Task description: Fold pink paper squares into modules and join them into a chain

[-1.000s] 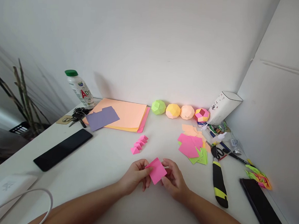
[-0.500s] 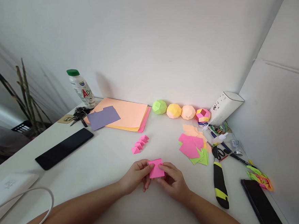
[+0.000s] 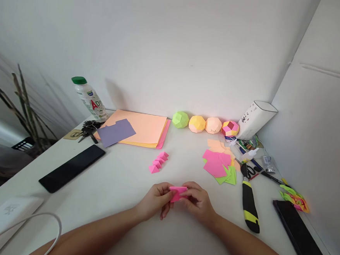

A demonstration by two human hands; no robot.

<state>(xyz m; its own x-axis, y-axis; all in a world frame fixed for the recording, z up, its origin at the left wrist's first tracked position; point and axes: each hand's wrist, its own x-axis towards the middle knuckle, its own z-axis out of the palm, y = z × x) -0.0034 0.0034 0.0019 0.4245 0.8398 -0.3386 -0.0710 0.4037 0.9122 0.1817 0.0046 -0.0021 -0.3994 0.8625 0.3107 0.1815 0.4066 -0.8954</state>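
A small piece of pink paper (image 3: 177,194) is pinched between both hands just above the table. My left hand (image 3: 156,199) grips its left edge, thumb in front. At its right edge, the fingers of my right hand (image 3: 197,201) close on it and partly cover it. The paper's top edge looks folded over or tilted. Beyond my hands lies a short row of folded pink paper pieces (image 3: 158,163). To the right of that row are loose pink sheets (image 3: 216,163), with green sheets (image 3: 231,176) partly under them.
Paper balls (image 3: 197,124) line the wall beside a white container (image 3: 254,120). Peach sheets (image 3: 141,127), a purple piece (image 3: 117,132), keys (image 3: 90,127) and a bottle (image 3: 90,100) are back left. A utility knife (image 3: 249,205) and black phone (image 3: 300,235) lie right; a black slab (image 3: 72,168) left.
The pink paper, facing me as a flat square before, now shows a shorter face and a level top edge. My right fingers have shifted across its front. The view has moved slightly.
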